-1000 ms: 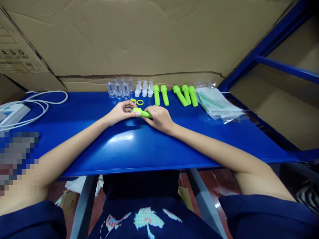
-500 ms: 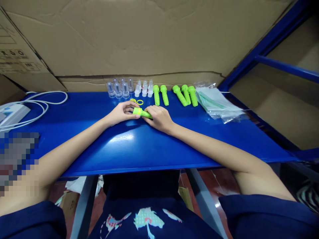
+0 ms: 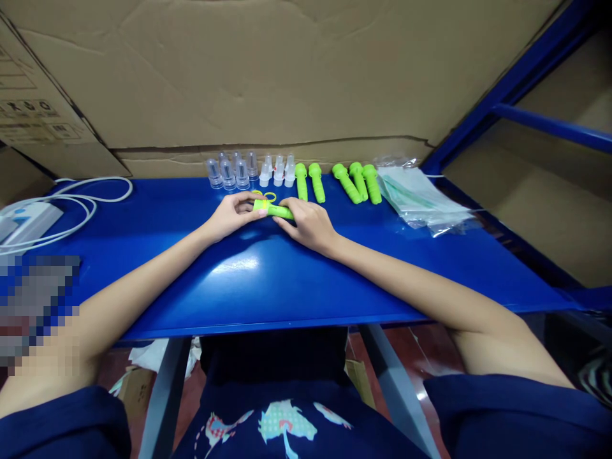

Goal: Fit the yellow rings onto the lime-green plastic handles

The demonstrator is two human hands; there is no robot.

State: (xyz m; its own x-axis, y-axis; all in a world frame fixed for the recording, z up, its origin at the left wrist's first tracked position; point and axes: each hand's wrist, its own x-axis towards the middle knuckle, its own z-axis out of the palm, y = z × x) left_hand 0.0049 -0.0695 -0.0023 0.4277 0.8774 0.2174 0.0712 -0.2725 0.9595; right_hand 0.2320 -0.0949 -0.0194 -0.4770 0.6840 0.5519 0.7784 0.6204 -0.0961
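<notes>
Between both hands lies a lime-green, flashlight-shaped plastic handle [image 3: 280, 211], held level just above the table, with a yellow ring [image 3: 263, 204] around its wide end. My left hand [image 3: 227, 217] pinches that wide end with thumb and fingers. My right hand [image 3: 313, 225] is wrapped over the narrow end, hiding its tip. Just behind my left fingers, loose yellow rings [image 3: 270, 197] rest on the table. Farther back stand several clear plastic capsules [image 3: 228, 174], with white clear-topped inserts [image 3: 278, 172] beside them. More green handles [image 3: 316, 183] lie in a row to the right.
The blue table [image 3: 287, 287] backs onto a cardboard wall [image 3: 268, 76]. Clear plastic bags [image 3: 421, 197] lie at the right, near a blue frame [image 3: 549, 131]. At the left are a white cable [image 3: 112, 199] and a white power strip [image 3: 41, 223].
The green handle has tilted a little, its narrow end now higher, and both hands have risen slightly with it. My right fingers have shifted along the narrow end. The camera view has moved slightly.
</notes>
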